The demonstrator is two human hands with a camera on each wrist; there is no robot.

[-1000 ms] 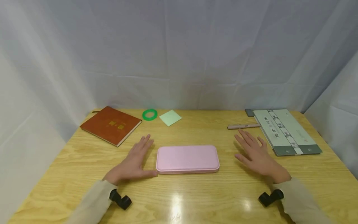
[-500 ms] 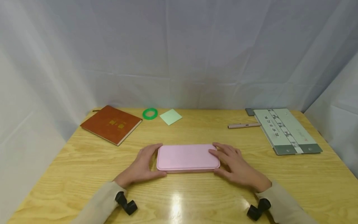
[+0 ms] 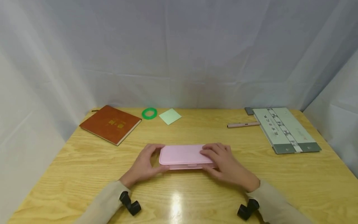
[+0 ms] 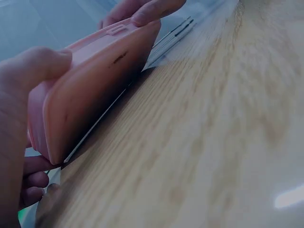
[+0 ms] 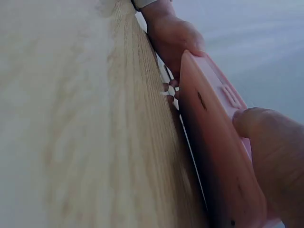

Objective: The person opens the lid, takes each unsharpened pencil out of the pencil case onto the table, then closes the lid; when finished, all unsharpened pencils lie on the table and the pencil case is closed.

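Note:
A pink, flat, rounded pencil case (image 3: 180, 154) is held at its two ends in the middle of the wooden table. My left hand (image 3: 144, 165) grips the left end, thumb on the near side, fingers behind. At the right end my right hand (image 3: 226, 165) grips it, thumb at the near side and fingers on the lid and far edge. The lid is closed, with a clasp on the near side. Both wrist views show the near edge of the pencil case (image 4: 102, 85) tilted up off the table, its scuffed underside showing.
A brown notebook (image 3: 110, 125) lies at the back left, beside a green ring (image 3: 144, 114) like a tape roll and pale green sticky notes (image 3: 170, 116). Back right are a pen (image 3: 242, 125), a grey-green notebook (image 3: 288, 130) and a small grey block (image 3: 248, 111). Curtains enclose the table.
Both hands have come in from beside the pencil case and taken hold of its ends. Its near edge has risen, bringing the clasp into view.

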